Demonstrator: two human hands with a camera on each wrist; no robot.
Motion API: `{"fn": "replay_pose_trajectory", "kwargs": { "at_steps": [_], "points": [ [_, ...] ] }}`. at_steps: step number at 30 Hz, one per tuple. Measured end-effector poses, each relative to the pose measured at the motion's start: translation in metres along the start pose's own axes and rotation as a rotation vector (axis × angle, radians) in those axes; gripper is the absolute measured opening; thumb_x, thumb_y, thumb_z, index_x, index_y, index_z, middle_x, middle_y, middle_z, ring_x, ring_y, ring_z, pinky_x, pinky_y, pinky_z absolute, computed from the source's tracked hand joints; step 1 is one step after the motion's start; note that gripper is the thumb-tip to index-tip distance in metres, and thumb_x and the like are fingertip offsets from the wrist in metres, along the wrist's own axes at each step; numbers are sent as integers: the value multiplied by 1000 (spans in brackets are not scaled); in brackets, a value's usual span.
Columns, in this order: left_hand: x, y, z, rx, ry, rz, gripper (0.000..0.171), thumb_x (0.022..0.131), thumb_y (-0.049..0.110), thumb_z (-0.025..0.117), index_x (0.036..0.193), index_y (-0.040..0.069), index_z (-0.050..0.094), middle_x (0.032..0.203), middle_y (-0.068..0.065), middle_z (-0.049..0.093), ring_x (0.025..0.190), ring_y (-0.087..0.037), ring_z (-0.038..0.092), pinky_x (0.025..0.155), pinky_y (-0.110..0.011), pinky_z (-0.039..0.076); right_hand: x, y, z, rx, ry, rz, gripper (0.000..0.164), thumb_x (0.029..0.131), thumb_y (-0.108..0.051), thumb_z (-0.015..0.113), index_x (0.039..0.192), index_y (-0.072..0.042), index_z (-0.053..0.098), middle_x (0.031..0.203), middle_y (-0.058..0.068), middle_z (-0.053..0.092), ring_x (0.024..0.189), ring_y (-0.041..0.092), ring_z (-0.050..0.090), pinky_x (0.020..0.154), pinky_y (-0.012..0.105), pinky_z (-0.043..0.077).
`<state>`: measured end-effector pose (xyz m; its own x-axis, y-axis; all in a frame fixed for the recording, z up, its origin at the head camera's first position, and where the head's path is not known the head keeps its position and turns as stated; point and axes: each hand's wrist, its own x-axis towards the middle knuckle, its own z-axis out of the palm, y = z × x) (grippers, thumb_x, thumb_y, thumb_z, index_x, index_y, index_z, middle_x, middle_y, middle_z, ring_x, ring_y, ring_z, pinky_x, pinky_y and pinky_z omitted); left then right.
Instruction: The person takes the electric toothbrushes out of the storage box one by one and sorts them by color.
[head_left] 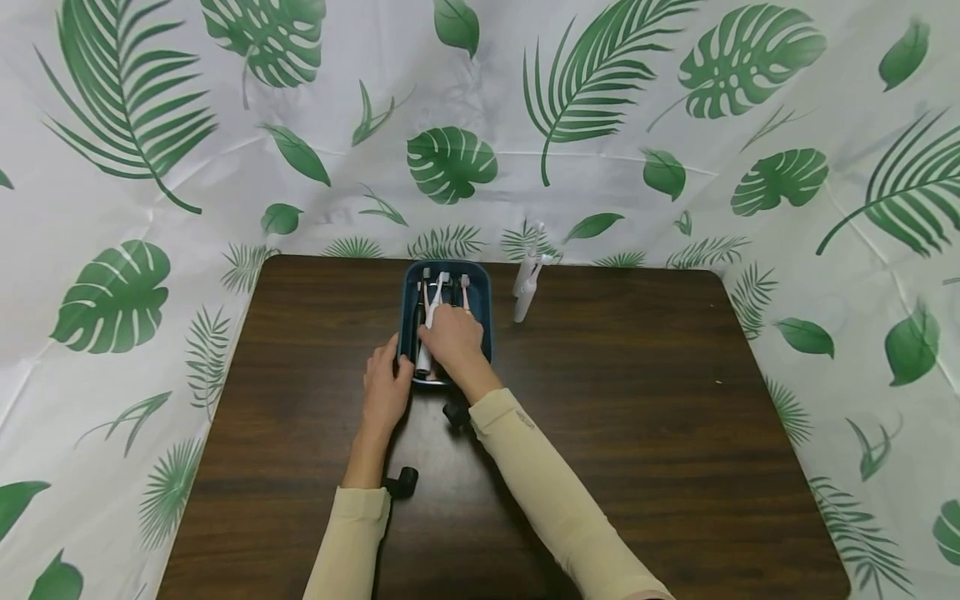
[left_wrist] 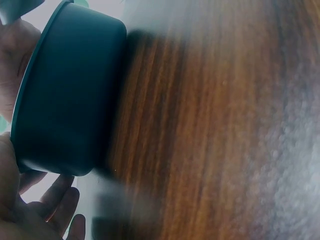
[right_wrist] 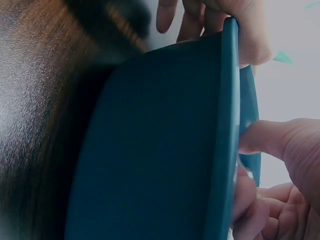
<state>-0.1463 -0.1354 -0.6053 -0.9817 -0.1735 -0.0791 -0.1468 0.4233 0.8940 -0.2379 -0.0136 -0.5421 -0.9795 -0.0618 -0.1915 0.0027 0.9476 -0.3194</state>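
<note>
over on the left, the left hand (head_left: 385,388) grips the near left corner of a deep, rounded, dark-teal plastic tray (left_wrist: 70,100), thumb at the rim, fingers along the outer wall. inside, a slim black toothbrush (head_left: 419,325) comes first, and close beside it lies the glossy white electric toothbrush (head_left: 423,357): thick handle end towards the person, narrow head at the far wall, long axis running away and leaning slightly right. the right hand (head_left: 453,336) is nearer to it, dipping in from above with thumb and fingers seemingly pinching that handle, which sits under its left edge. beyond the knuckles, a pink-handled toothbrush (head_left: 466,292); further right, well apart on the dark wood-grain worktop (head_left: 637,400), a pair of translucent white bottle-like pieces (head_left: 526,302).
</note>
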Motion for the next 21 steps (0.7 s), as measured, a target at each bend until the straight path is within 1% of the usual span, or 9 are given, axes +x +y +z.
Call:
{"fn": "replay_pose_trajectory", "kwargs": {
  "at_steps": [4, 7, 11, 17, 21],
  "points": [
    [0, 0, 0, 2, 4, 3, 57, 108, 25, 48, 164, 16, 46, 150, -20, 57, 135, -40, 48, 111, -61, 31, 2, -1, 3, -15, -22, 8, 37, 103, -47, 67, 81, -17, 66, 79, 1, 65, 74, 23, 61, 70, 45, 55],
    [0, 2, -1, -1, 14, 14, 57, 107, 24, 50, 164, 15, 48, 148, -21, 58, 134, -41, 49, 110, -62, 32, 3, 1, 4, -6, -14, 8, 38, 102, -47, 68, 80, -17, 66, 76, 2, 64, 73, 23, 60, 66, 44, 54],
    [-1, 2, -1, -15, 10, 16, 56, 108, 23, 50, 164, 16, 47, 148, -21, 58, 133, -41, 48, 110, -62, 31, 3, 1, 5, 14, -7, 9, 39, 101, -47, 69, 78, -17, 65, 74, 3, 63, 72, 23, 60, 63, 42, 52],
    [-1, 0, -1, -4, 16, 20, 56, 108, 23, 50, 164, 18, 48, 147, -21, 58, 133, -41, 47, 110, -61, 31, 1, 3, 5, 84, 8, 8, 38, 100, -46, 69, 78, -15, 65, 73, 4, 64, 69, 24, 60, 64, 42, 51],
    [-1, 0, 0, 9, 41, 35, 57, 107, 19, 52, 164, 17, 49, 143, -22, 58, 131, -42, 45, 110, -63, 30, -1, 6, 3, 158, 22, 6, 35, 98, -44, 69, 78, -15, 66, 70, 4, 65, 63, 24, 62, 60, 42, 51]
  ]
}}
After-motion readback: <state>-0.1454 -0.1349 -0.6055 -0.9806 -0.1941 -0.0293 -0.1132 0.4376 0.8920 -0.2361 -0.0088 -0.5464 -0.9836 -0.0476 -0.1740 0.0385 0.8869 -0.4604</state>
